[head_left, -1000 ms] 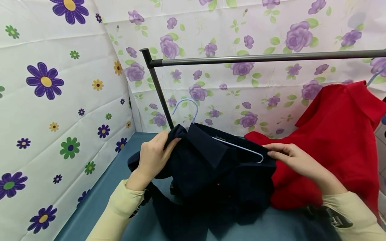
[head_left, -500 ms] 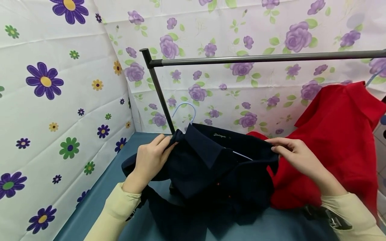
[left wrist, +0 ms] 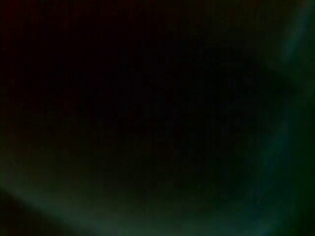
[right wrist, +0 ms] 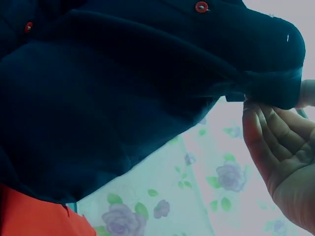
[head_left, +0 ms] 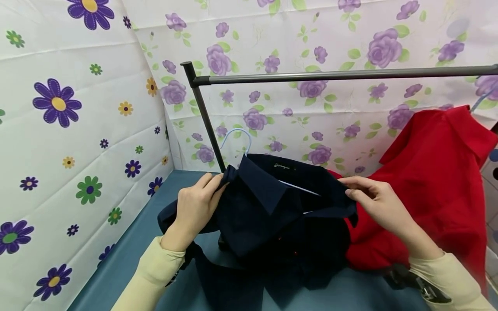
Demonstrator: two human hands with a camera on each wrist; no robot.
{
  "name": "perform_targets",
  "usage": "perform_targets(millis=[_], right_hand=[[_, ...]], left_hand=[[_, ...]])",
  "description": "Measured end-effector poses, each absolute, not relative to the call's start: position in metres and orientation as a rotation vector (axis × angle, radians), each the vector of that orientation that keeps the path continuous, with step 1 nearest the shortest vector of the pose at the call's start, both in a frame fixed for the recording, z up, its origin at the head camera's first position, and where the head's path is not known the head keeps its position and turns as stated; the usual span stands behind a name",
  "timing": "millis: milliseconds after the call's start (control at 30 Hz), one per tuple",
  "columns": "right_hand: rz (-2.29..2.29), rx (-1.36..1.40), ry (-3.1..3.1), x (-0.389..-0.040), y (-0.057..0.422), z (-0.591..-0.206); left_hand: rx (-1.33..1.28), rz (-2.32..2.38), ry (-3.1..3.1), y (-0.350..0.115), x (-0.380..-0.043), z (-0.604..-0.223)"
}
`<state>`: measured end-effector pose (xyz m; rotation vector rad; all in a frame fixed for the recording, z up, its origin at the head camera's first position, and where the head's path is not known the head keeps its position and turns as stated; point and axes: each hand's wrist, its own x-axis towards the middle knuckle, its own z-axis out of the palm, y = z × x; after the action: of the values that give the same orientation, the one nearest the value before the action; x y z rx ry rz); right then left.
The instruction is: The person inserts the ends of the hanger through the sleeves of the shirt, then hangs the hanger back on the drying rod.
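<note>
In the head view a navy collared shirt (head_left: 249,211) is spread between both hands over a pale blue hanger (head_left: 250,140). The hanger's hook stands up behind the collar, and part of its bar crosses the neck opening. My left hand (head_left: 196,209) grips a bunched fold at the shirt's left shoulder. At the opposite shoulder, my right hand (head_left: 379,205) pinches the cloth edge between thumb and fingers. The right wrist view has the right hand (right wrist: 285,147) at the cloth's edge, with red buttons (right wrist: 202,7) above. The left wrist view is too dark to make out anything.
A dark metal rail (head_left: 334,75) on an upright post crosses behind the shirt. A red collared garment (head_left: 435,172) hangs at the right on another hanger. Blue-grey cloth (head_left: 116,259) covers the surface below. Flower-print sheets (head_left: 280,116) line the back and left.
My right hand has drawn its side of the shirt over the hanger's right end, now covered. The collar label has come into plain view. The left hand keeps its grip, almost still.
</note>
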<state>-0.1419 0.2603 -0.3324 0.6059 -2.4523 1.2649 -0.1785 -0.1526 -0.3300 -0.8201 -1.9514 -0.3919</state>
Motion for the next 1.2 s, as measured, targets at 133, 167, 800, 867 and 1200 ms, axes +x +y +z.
perform_targets(millis=[133,167,800,867,1200], right_hand=[[1.324,0.804,-2.471,-0.144,0.256,-0.335],[1.327,0.853,-2.465,-0.145,0.255,-0.337],[1.17,1.014,-2.358,-0.178,0.25,-0.376],[1.173,1.028,-2.304,-0.178,0.248,-0.377],[1.218,1.022,-2.202,-0.176,0.242,-0.364]], left_hand=[[-0.823,-0.418,-1.937,-0.152,-0.179,-0.331],[-0.826,-0.426,-1.933,-0.152,-0.179,-0.331],[-0.918,-0.515,-1.891,-0.152,-0.181,-0.338],[-0.929,-0.501,-1.893,-0.153,-0.182,-0.338],[-0.976,-0.492,-1.903,-0.157,-0.182,-0.338]])
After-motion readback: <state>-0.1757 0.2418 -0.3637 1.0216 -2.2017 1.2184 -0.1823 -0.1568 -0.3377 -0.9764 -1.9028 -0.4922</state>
